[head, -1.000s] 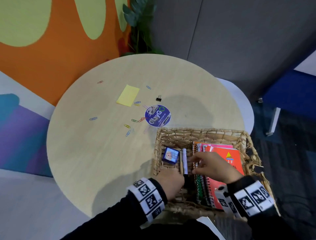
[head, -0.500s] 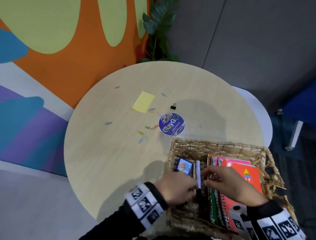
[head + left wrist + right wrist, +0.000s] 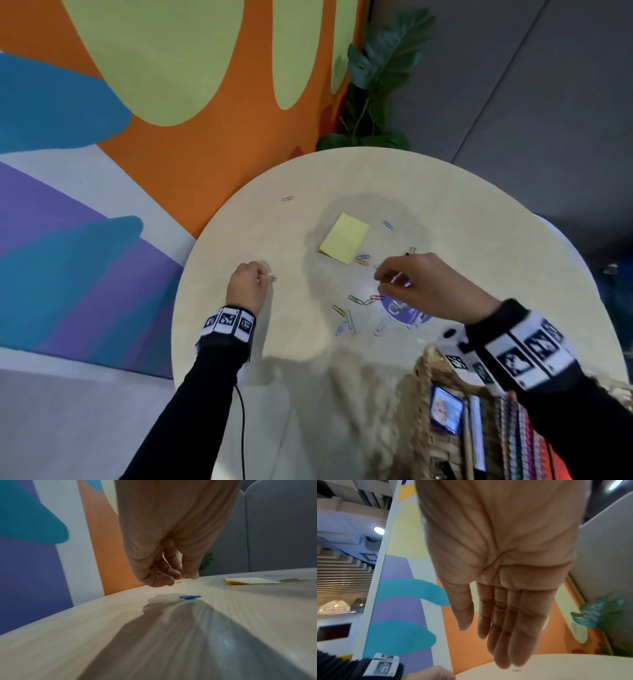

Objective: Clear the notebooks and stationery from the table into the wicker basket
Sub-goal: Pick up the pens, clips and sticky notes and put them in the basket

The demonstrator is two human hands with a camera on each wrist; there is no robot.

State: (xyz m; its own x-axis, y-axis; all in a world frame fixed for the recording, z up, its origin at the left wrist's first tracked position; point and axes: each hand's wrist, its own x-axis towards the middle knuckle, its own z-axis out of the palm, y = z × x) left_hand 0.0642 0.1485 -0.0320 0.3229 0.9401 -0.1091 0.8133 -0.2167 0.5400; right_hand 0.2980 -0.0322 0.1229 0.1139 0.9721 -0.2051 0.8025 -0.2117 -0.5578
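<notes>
My left hand [image 3: 262,275] [image 3: 183,575] hovers just above the round table [image 3: 445,192], its fingers curled toward the thumb and holding nothing. A blue paper clip [image 3: 273,279] [image 3: 189,597] lies right under its fingertips. My right hand [image 3: 387,277] [image 3: 484,635] hangs over several loose paper clips [image 3: 346,315] and a round blue sticker [image 3: 404,313], fingers straight and empty. A yellow sticky-note pad [image 3: 344,243] [image 3: 252,580] and a black binder clip [image 3: 411,250] lie beyond it. The wicker basket [image 3: 423,363] at the near right holds spiral notebooks [image 3: 524,442], pens and a small blue box [image 3: 446,409].
A red paper clip [image 3: 287,198] lies alone at the far left of the table, and a blue one [image 3: 388,224] sits right of the pad. A potted plant [image 3: 376,85] stands behind the table against the painted wall.
Both hands have left the basket and moved out over the table, the left toward the lone blue clip, the right over the clip cluster. The head view has swung left and up.
</notes>
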